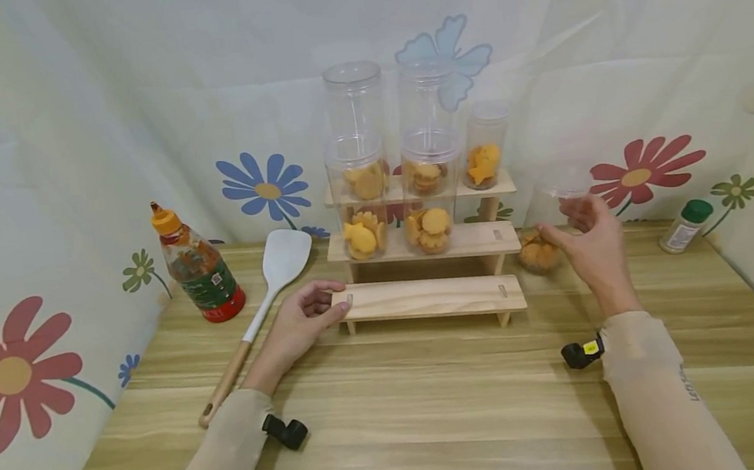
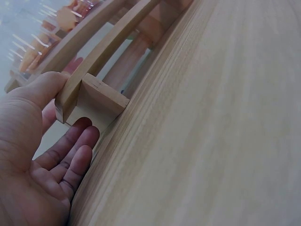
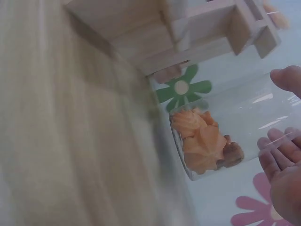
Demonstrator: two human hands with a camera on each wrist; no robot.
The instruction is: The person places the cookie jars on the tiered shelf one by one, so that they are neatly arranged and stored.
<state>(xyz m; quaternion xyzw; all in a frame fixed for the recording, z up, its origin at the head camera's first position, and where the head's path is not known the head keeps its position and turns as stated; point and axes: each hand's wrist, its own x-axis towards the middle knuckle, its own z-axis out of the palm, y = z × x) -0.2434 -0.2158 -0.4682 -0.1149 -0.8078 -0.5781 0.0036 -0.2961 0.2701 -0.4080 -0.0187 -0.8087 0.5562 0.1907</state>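
Observation:
A three-tier wooden display stand (image 1: 426, 297) stands on the table. My left hand (image 1: 299, 323) grips the left end of its lowest board; in the left wrist view the thumb lies against the board (image 2: 106, 49) and the other fingers curl below. Right of the stand, my right hand (image 1: 595, 249) holds a clear jar (image 1: 538, 254) between thumb and fingers. Swirled cookies (image 3: 204, 148) lie at the jar's bottom in the right wrist view. Whether its base touches the table, I cannot tell. Several similar jars of cookies, such as a front jar (image 1: 361, 225), stand on the upper two tiers.
On the left are a sauce bottle (image 1: 203, 274) with a yellow cap and a white spatula (image 1: 285, 261) with a wooden handle, lying beside my left forearm. A small green-capped shaker (image 1: 686, 225) stands at the far right. A flower-print curtain (image 1: 192, 85) hangs behind the table.

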